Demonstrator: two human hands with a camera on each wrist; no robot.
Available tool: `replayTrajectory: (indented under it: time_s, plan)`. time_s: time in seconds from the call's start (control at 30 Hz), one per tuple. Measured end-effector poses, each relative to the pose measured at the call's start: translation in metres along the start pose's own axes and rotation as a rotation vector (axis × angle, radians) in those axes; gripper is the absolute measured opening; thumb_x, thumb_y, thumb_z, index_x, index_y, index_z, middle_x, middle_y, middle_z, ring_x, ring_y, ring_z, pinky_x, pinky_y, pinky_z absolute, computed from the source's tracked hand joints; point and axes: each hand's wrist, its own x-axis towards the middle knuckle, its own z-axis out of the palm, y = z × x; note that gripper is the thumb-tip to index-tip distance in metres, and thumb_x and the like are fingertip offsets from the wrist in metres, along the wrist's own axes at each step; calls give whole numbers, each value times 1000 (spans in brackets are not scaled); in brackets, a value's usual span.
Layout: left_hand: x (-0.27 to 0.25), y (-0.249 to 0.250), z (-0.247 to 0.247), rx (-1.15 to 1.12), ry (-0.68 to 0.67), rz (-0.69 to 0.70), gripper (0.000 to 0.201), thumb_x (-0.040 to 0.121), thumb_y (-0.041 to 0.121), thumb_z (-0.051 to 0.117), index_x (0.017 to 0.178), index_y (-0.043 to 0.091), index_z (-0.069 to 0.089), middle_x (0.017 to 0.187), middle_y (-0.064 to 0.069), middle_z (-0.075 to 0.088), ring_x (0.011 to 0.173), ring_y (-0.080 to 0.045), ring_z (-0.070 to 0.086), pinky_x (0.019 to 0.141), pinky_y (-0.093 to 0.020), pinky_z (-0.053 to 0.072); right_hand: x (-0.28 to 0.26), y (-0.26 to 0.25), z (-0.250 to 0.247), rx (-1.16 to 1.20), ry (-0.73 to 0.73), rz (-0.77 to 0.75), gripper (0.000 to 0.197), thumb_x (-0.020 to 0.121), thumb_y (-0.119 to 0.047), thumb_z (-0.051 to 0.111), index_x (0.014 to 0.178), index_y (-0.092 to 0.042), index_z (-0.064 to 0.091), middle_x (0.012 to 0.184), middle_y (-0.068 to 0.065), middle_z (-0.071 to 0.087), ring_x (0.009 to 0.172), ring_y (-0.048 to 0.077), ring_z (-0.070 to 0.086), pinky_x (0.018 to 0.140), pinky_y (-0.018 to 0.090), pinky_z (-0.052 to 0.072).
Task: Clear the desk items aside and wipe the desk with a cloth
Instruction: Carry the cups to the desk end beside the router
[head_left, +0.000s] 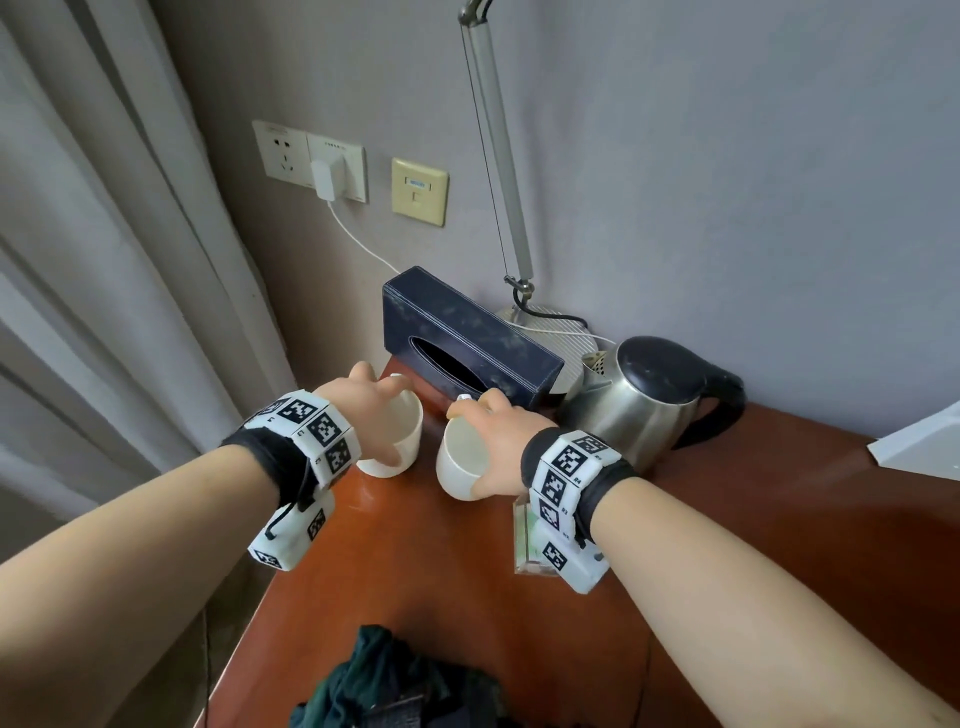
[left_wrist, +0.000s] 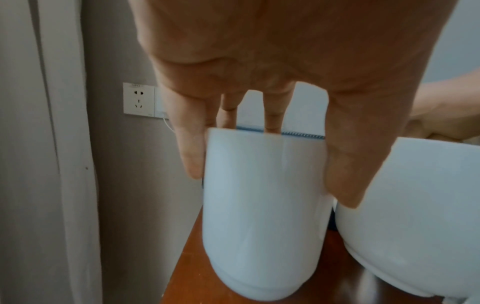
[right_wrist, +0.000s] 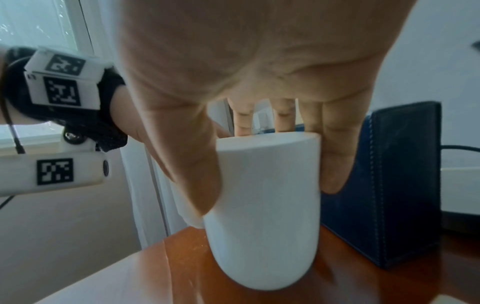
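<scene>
Two white cups are gripped at once, one in each hand, over the far left corner of the reddish-brown desk (head_left: 519, 623). The left cup (head_left: 397, 439) is held from above by the left hand (head_left: 363, 410), thumb and little finger pressed down its outer wall while the middle fingers (left_wrist: 272, 115) are dipped over the rim, the cup hanging directly beneath the palm. The right cup (head_left: 460, 470) is clasped the same way by the right hand (head_left: 498, 436), thumb on one side of the wall, fingers on the other, palm over the mouth. Both cups are seen as plain, smooth, glossy white, straight-sided with rounded bottoms, and both interiors look empty. They are kept close side by side; whether their bases touch the wood cannot be told. Just behind them a dark blue tissue box (head_left: 467, 338) is set, with a steel kettle (head_left: 644, 395) to its right. A dark green cloth (head_left: 384, 680) is bunched at the near edge.
</scene>
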Motion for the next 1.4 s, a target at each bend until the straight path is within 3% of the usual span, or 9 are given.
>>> replayTrajectory:
  time_s: [0.13,0.27,0.37,0.57,0.63,0.77,1.03,1.27,1.4]
  plan:
    - [-33,11,-11,-25,85,4,85,77,48,65,143,40,12,123,-2,31,78,-19,51,67,-30,47,-34,5,-8,15,54,-8,78,68,-24,75,130,-33,29,128,4,30,96,29,55,78,37,53]
    - [-70,35,-22,-22,156,20,88,75,51,66,143,42,12,129,-1,30,89,-22,54,74,-31,51,-78,18,-17,46,136,8,81,66,-26,77,130,-35,27,129,2,29,92,30,59,80,38,54]
    - [-98,65,-28,-35,220,58,88,73,50,69,143,42,16,130,-1,32,99,-25,56,83,-36,53,-120,38,-23,50,197,10,86,64,-34,78,132,-36,26,129,2,29,99,30,58,84,39,51]
    - [-152,156,-27,-2,285,179,90,70,54,69,143,41,17,133,-3,32,110,-29,54,89,-39,51,-219,99,-22,7,282,69,89,63,-42,78,135,-35,26,132,2,33,115,27,46,90,35,46]
    - [-167,191,-21,-16,311,222,93,69,53,71,143,41,17,136,-3,32,113,-28,53,89,-37,50,-254,123,-16,3,310,95,89,64,-42,78,136,-34,26,133,1,34,118,25,44,85,32,44]
    - [-190,262,-4,-15,323,320,92,69,50,72,143,39,19,140,-3,29,117,-26,51,94,-37,48,-315,172,2,13,300,147,89,63,-39,79,135,-36,27,132,-1,34,119,23,42,90,38,47]
    - [-208,382,22,-3,270,464,88,71,51,70,142,39,20,132,-2,34,109,-25,54,94,-33,45,-395,262,42,45,246,250,83,66,-27,78,133,-35,30,133,-1,33,122,22,36,95,38,44]
    - [-192,457,24,16,212,548,85,71,48,72,140,41,24,132,1,33,105,-26,56,87,-34,50,-419,333,58,92,242,341,83,68,-27,77,134,-37,28,136,-2,32,125,23,35,96,39,43]
    - [-180,501,23,77,175,586,85,72,47,72,141,39,22,135,0,30,108,-27,55,90,-36,51,-434,374,65,111,226,387,82,71,-26,75,137,-35,27,139,-3,29,127,21,32,99,38,40]
